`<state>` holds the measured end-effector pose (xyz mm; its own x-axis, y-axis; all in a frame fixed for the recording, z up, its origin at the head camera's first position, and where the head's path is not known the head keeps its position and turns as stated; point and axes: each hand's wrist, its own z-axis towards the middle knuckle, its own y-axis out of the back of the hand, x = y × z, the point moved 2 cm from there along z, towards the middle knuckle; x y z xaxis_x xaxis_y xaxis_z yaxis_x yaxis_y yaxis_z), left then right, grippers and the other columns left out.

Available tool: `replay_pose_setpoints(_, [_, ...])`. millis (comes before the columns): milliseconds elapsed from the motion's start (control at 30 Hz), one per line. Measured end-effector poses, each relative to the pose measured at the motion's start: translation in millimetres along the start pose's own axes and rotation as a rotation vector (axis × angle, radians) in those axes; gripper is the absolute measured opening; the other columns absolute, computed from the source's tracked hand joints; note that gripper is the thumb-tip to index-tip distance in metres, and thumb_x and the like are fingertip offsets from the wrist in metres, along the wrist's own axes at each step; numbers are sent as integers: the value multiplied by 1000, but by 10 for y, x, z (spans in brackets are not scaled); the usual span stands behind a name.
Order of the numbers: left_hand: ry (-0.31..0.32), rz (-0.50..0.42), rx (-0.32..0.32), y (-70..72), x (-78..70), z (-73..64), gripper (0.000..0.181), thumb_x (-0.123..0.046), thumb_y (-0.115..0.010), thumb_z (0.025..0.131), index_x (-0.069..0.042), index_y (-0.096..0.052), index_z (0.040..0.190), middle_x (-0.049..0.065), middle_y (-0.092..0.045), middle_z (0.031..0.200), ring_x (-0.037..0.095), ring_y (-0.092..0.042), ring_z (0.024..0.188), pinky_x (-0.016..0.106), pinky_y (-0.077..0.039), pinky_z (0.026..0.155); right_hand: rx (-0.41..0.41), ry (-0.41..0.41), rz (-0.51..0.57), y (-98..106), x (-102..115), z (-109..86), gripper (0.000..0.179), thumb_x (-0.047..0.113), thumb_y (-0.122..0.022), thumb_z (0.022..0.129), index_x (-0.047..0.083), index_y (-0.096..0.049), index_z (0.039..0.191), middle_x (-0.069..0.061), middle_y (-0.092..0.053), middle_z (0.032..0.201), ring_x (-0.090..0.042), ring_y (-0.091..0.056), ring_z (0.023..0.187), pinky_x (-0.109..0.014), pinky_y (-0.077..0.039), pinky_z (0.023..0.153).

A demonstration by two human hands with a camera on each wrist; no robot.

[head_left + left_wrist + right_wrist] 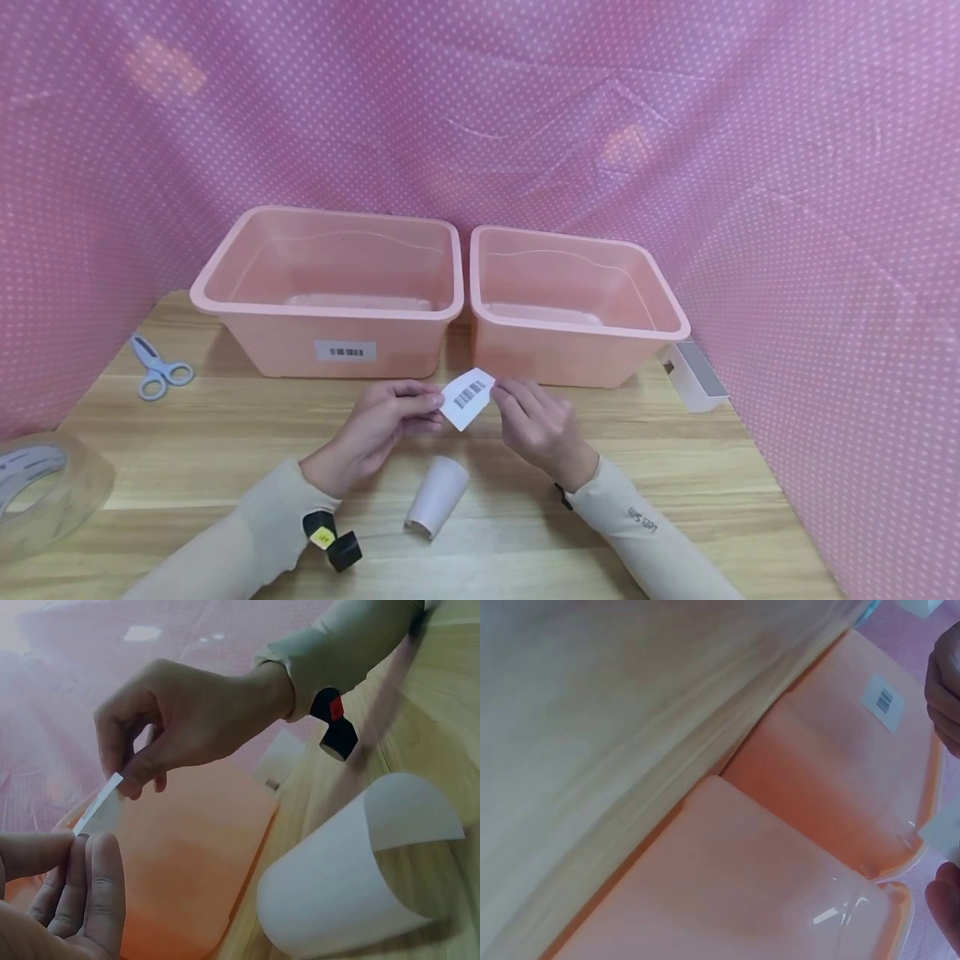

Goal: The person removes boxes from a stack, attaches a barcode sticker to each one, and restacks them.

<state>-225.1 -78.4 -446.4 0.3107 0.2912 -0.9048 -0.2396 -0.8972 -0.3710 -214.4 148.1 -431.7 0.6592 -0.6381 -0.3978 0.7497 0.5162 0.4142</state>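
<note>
A white barcode label is held up between both hands, in front of the gap between two pink bins. My left hand pinches its left corner between thumb and fingers. At the opposite corner, the thumb and fingertips of my right hand grip the edge. The left wrist view shows the label nearly edge-on. Below the hands a curled sheet of white paper lies on the wooden table. Another barcode label is stuck on the front of the left bin; the right bin's front shows plain.
Blue scissors lie left of the bins. A large roll of clear tape sits at the table's near left. Beside the right bin stands a small white and grey box. A pink dotted cloth surrounds the table.
</note>
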Motion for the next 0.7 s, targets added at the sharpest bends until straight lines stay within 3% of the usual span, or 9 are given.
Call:
replay_pose_setpoints(200, [-23,88,-72,19,-3,39,23,0,-74,87,10,-67,107,3,-72,84,14,-70,69,30,-65,72,33,-26,127,2,-33,-49,9,3,-66,90,1,-74,94,-10,-77,90,-19,-74,75,-28,-64,67])
replay_pose_setpoints(367, [-85,268,-75,56,-28,76,26,-1,-76,85,11,-68,107,7,-74,90,16,-70,73,38,-65,77,98,-119,284,2,-111,-146,24,8,-79,82,-3,-72,103,-11,-77,94,-20,-73,78,-28,-64,69])
replay_pose_setpoints(467, [-138,460,-62,56,-59,85,20,-7,-78,86,4,-73,102,11,-76,92,17,-71,75,38,-64,73,159,-339,522,-13,-193,-204,32,0,-82,76,-5,-70,105,-15,-76,96,-24,-74,80,-27,-63,68])
replay_pose_setpoints(567, [-204,676,-52,28,-92,79,11,-13,-80,86,-7,-78,94,8,-77,91,16,-69,77,30,-59,66,224,-703,805,-21,-258,-236,32,-2,-82,79,-2,-71,109,-18,-77,101,-28,-75,88,-29,-64,72])
replay_pose_setpoints(633, [-245,790,-48,-4,-109,73,7,-17,-81,85,-14,-79,91,2,-77,88,14,-67,76,26,-54,64,259,-911,918,-20,-279,-246,31,-1,-81,82,0,-71,111,-18,-77,105,-30,-75,94,-31,-64,75])
replay_pose_setpoints(700, [-289,867,-36,-35,-119,69,5,-18,-81,86,-18,-79,90,-1,-77,86,13,-65,76,24,-53,65,306,-1037,958,-20,-283,-247,29,3,-80,84,3,-72,112,-17,-77,107,-28,-75,95,-33,-64,78])
